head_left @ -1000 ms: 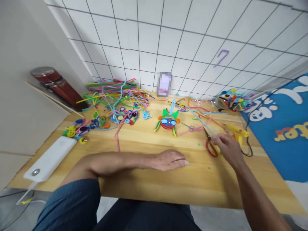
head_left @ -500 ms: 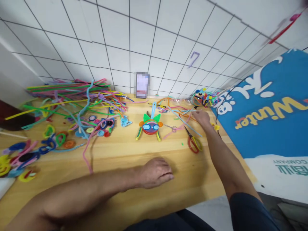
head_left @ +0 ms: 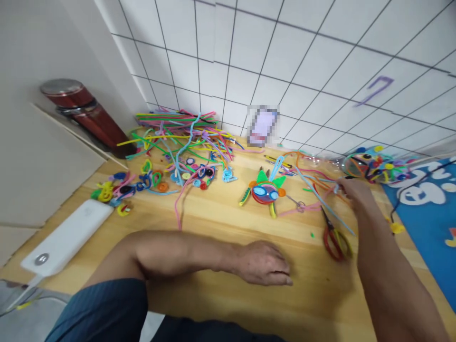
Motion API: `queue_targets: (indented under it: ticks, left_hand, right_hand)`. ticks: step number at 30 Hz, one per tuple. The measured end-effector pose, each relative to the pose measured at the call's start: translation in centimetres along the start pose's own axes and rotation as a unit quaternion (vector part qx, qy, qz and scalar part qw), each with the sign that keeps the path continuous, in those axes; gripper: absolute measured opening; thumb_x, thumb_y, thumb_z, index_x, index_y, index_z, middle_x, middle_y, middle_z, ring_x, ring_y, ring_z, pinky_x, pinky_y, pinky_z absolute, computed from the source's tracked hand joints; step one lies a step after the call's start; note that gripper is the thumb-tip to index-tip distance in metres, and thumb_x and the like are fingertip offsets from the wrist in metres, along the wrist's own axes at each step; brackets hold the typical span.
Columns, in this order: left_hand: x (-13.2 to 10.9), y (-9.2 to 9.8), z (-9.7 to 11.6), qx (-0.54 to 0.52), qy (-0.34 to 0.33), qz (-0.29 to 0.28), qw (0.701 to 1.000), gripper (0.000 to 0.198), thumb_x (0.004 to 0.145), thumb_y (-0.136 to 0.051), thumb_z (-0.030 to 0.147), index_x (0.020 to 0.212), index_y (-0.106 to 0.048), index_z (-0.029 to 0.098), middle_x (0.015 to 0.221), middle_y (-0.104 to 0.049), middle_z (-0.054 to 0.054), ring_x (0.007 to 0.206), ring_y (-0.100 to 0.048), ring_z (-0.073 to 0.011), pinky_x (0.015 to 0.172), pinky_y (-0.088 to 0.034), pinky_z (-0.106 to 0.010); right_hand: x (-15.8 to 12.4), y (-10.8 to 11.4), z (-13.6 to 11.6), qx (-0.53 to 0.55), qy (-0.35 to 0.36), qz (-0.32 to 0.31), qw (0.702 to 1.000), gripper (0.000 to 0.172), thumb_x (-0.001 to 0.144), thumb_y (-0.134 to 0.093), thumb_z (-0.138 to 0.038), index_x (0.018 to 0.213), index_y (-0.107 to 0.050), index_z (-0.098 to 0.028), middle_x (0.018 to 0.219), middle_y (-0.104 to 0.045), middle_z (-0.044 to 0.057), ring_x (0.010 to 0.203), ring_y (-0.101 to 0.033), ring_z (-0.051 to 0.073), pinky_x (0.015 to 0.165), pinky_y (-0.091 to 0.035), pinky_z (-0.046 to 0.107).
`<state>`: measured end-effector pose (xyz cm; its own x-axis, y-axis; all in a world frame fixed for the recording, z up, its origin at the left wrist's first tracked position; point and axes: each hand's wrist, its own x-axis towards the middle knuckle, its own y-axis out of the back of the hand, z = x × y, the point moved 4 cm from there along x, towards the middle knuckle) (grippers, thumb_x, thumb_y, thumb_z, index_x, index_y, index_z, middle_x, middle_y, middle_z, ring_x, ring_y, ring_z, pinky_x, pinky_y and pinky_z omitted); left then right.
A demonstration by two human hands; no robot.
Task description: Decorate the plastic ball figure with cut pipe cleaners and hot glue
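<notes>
My left hand (head_left: 265,263) rests on the wooden table (head_left: 221,223) with its fingers curled in, and nothing shows in it. At the right, my right hand (head_left: 354,192) has its fingers pinched together among loose pipe cleaners; a pale bit shows at the fingertips, too small to name. A light blue pipe cleaner (head_left: 326,204) runs just left of that hand. Scissors (head_left: 335,240) with red and yellow handles lie below it. In the middle sits a pipe-cleaner figure (head_left: 265,194) with green ears, blue-ringed eyes and a light blue loop on top.
Many pipe cleaners (head_left: 174,121) are heaped at the back left, with small coiled shapes (head_left: 156,178) before them. A red flask (head_left: 89,116) and white power bank (head_left: 67,237) stand left. A phone (head_left: 262,126) leans on the tiled wall. A bag of pompoms (head_left: 377,164) lies back right.
My view has turned left, bringing the flask and power bank into sight. My right hand stays among the pipe cleaners by the bag; my left hand still rests on the table.
</notes>
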<state>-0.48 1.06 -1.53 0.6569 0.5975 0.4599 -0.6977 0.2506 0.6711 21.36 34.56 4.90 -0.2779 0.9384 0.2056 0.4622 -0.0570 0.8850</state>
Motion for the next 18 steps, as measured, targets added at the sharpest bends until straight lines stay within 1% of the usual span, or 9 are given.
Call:
queue_targets:
  ticks: [2,5,7,8,10,11,13,15,18]
  left_hand:
    - [0.1,0.3,0.0,-0.027,0.007,0.003,1.0,0.036,0.108,-0.059,0.036,0.074,-0.062,0.021,0.074,-0.075,-0.006,0.074,-0.07,-0.0185,0.073,-0.052,-0.03]
    - [0.2,0.9,-0.3,-0.086,0.03,0.007,0.996,0.04,0.109,-0.057,0.033,0.07,-0.054,0.022,0.073,-0.071,-0.004,0.073,-0.068,-0.0171,0.071,-0.049,-0.028]
    - [0.3,1.0,-0.6,-0.125,0.054,0.006,0.991,0.043,0.108,-0.057,0.033,0.068,-0.049,0.022,0.07,-0.067,-0.002,0.07,-0.065,-0.0161,0.069,-0.048,-0.027]
    - [0.2,1.0,-0.8,-0.144,0.07,0.007,0.987,0.044,0.108,-0.058,0.034,0.067,-0.047,0.022,0.068,-0.064,-0.001,0.069,-0.064,-0.0156,0.068,-0.046,-0.027]
    - [0.1,1.0,-1.2,-0.194,0.103,0.012,0.975,0.043,0.106,-0.06,0.035,0.068,-0.049,0.021,0.067,-0.062,0.0,0.067,-0.06,-0.0142,0.066,-0.045,-0.026]
    - [0.0,1.0,-1.4,-0.226,0.123,0.017,0.966,0.039,0.106,-0.061,0.034,0.07,-0.053,0.021,0.068,-0.063,0.0,0.067,-0.06,-0.0133,0.066,-0.045,-0.025]
    - [-0.2,1.1,-1.7,-0.304,0.176,0.041,0.935,0.03,0.105,-0.062,0.036,0.08,-0.062,0.019,0.074,-0.067,0.0,0.067,-0.059,-0.0115,0.064,-0.045,-0.023]
    - [-0.5,1.3,-2.2,-0.4,0.246,0.095,0.878,0.03,0.103,-0.063,0.045,0.091,-0.066,0.018,0.079,-0.069,0.0,0.065,-0.059,-0.0104,0.062,-0.047,-0.022]
    - [-0.7,1.7,-2.5,-0.523,0.308,0.183,0.774,0.052,0.094,-0.066,0.069,0.096,-0.062,0.017,0.081,-0.067,-0.001,0.058,-0.059,-0.0099,0.053,-0.049,-0.023]
  right_hand:
    - [-1.4,1.5,-0.1,0.035,-0.062,0.01,0.997,0.073,0.084,-0.042,-0.089,0.062,-0.065,-0.023,0.048,-0.049,0.009,0.049,-0.049,0.023,0.052,-0.041,0.046]
    - [-3.8,3.4,-1.1,0.115,-0.117,0.029,0.986,0.069,0.075,-0.058,-0.092,0.078,-0.069,-0.024,0.063,-0.06,0.013,0.051,-0.045,0.02,0.051,-0.036,0.043]
    - [-5.6,4.3,-2.4,0.18,-0.137,0.036,0.973,0.061,0.069,-0.073,-0.086,0.085,-0.069,-0.027,0.077,-0.069,0.017,0.051,-0.044,0.019,0.052,-0.035,0.043]
    - [-6.7,4.6,-3.1,0.206,-0.141,0.045,0.967,0.057,0.068,-0.077,-0.082,0.089,-0.07,-0.03,0.083,-0.073,0.017,0.052,-0.046,0.02,0.052,-0.035,0.044]
    - [-9.0,4.9,-4.8,0.201,-0.128,0.046,0.97,0.046,0.073,-0.08,-0.076,0.09,-0.073,-0.035,0.09,-0.076,0.017,0.061,-0.059,0.028,0.057,-0.044,0.049]
    - [-10.2,4.8,-5.8,0.182,-0.105,0.039,0.977,0.041,0.076,-0.078,-0.075,0.087,-0.075,-0.036,0.091,-0.078,0.015,0.07,-0.067,0.032,0.062,-0.05,0.051]
    - [-12.7,4.0,-7.9,0.142,-0.036,0.009,0.989,0.038,0.079,-0.075,-0.076,0.081,-0.076,-0.038,0.088,-0.079,0.01,0.082,-0.073,0.036,0.069,-0.057,0.053]
    - [-15.2,2.5,-10.1,0.112,0.06,-0.035,0.991,0.038,0.084,-0.07,-0.075,0.079,-0.076,-0.038,0.081,-0.079,0.007,0.077,-0.075,0.034,0.068,-0.06,0.051]
    - [-18.6,0.5,-13.4,0.116,0.219,-0.052,0.967,0.024,0.096,-0.068,-0.055,0.087,-0.076,-0.034,0.08,-0.078,0.004,0.071,-0.074,0.026,0.067,-0.06,0.043]
